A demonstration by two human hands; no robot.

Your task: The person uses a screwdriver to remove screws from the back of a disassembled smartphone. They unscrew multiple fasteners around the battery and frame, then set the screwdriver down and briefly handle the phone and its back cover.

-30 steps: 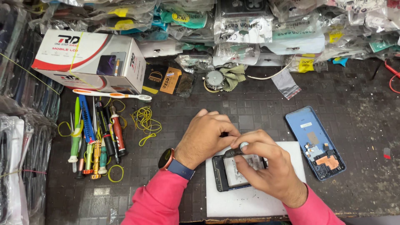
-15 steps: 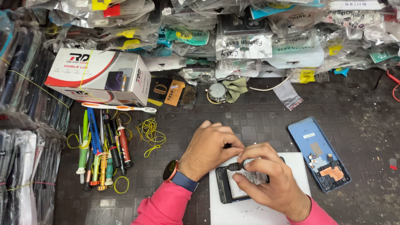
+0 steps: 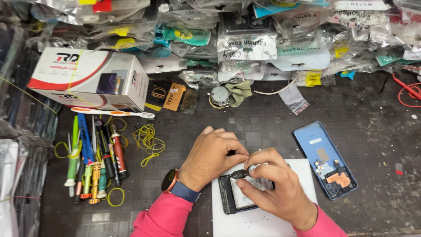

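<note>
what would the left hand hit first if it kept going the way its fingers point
Its fingers point right, so the left hand would probably meet the right hand first, over the opened phone; they look nearly touching, though depth is unclear.

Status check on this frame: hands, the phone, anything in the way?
Left hand steadies opened phone on white pad. Right hand grips small screwdriver over it. Blue back cover lies apart, clear.

Bright pink long sleeves (image 3: 164, 217) cover both arms; a copper-cased wristwatch (image 3: 170, 181) with blue strap circles the left wrist.
</note>
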